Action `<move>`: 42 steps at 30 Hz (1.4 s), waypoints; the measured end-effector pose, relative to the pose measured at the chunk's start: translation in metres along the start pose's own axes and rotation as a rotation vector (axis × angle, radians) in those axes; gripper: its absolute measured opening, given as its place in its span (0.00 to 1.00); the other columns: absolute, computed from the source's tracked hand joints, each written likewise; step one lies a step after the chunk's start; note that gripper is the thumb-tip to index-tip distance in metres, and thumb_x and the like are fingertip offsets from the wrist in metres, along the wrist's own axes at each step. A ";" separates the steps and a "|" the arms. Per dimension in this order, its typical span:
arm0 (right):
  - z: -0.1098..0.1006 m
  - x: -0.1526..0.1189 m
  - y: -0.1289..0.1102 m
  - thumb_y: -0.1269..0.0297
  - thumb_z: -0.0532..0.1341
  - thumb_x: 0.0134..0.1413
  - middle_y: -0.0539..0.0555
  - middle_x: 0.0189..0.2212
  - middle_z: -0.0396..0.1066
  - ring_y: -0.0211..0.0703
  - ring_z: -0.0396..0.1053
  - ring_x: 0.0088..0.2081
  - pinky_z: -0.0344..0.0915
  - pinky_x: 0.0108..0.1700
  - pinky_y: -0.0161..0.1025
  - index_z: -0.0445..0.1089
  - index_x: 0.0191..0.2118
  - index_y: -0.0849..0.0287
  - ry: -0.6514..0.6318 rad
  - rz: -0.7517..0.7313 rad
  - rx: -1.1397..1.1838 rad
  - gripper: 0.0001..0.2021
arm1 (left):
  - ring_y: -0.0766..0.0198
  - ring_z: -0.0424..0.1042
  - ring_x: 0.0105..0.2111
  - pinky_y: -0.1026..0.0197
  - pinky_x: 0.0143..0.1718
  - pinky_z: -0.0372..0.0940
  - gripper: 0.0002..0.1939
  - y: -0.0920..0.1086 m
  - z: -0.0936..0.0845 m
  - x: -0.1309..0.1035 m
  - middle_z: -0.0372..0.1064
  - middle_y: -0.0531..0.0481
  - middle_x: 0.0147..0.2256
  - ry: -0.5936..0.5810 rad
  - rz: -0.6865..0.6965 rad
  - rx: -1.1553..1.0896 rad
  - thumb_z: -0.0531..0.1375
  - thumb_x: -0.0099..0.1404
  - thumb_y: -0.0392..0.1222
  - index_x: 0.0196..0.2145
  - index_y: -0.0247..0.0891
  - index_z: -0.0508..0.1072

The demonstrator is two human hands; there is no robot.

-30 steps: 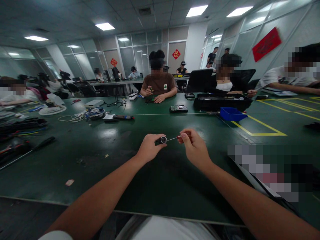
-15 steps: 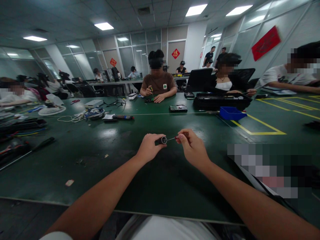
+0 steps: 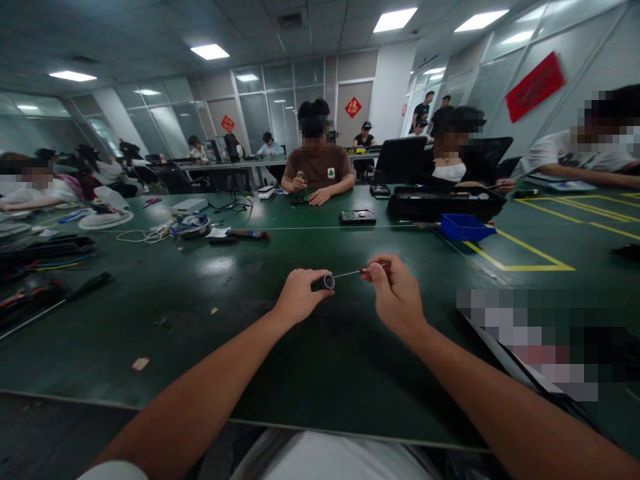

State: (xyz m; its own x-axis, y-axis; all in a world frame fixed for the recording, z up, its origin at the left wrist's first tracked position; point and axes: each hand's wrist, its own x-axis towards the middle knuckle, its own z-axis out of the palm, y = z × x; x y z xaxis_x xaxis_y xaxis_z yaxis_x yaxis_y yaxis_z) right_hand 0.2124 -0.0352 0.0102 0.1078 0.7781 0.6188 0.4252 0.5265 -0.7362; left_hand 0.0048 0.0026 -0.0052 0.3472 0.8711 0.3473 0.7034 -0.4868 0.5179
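Note:
My left hand [image 3: 300,295] is closed on a small black cylindrical part [image 3: 328,282], which has a pale ring on its round end. Thumb and fingers pinch it from two sides, just above the green table. In my right hand [image 3: 397,293] is a slim screwdriver [image 3: 347,274] with a thin metal shaft and a red collar. Its handle is mostly hidden by my fingers. The shaft points left, its tip at or close to the black part's ringed end; whether they touch I cannot tell.
A long dark screwdriver [image 3: 83,291] lies at the left. Ahead are a black tool [image 3: 247,234], a bundle of cables [image 3: 193,227], a drive-like device [image 3: 358,217] and a blue bin [image 3: 466,228]. Across the table a co-worker [image 3: 319,168] handles small parts.
My right hand has moved slightly right, away from the left hand, so more of the screwdriver's shaft shows. My left hand keeps its hold on the black part, almost still.

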 end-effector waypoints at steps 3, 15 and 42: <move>0.001 -0.001 0.001 0.55 0.53 0.68 0.54 0.33 0.76 0.47 0.77 0.35 0.69 0.38 0.44 0.66 0.43 0.54 -0.057 -0.016 -0.019 0.10 | 0.54 0.71 0.42 0.53 0.47 0.61 0.17 0.000 0.000 0.000 0.77 0.50 0.41 -0.007 -0.006 0.005 0.69 0.61 0.45 0.49 0.45 0.78; 0.000 0.002 0.000 0.57 0.52 0.68 0.54 0.31 0.75 0.47 0.76 0.34 0.66 0.36 0.43 0.66 0.41 0.54 -0.102 -0.012 -0.137 0.09 | 0.54 0.72 0.43 0.51 0.49 0.61 0.18 -0.005 0.004 0.000 0.78 0.50 0.42 0.003 0.014 0.001 0.69 0.60 0.45 0.49 0.46 0.78; -0.001 0.003 0.002 0.55 0.52 0.68 0.55 0.33 0.75 0.49 0.75 0.36 0.65 0.38 0.44 0.66 0.41 0.55 -0.059 0.024 -0.149 0.11 | 0.57 0.71 0.51 0.53 0.56 0.63 0.20 -0.002 0.004 0.003 0.72 0.43 0.51 0.124 -0.172 -0.304 0.58 0.69 0.38 0.57 0.39 0.66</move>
State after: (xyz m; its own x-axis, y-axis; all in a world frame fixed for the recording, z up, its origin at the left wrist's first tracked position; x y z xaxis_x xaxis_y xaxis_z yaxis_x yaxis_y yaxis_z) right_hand 0.2144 -0.0320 0.0106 0.0684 0.8111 0.5810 0.5519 0.4543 -0.6993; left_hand 0.0072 0.0062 -0.0081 0.1485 0.9366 0.3174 0.5222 -0.3468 0.7791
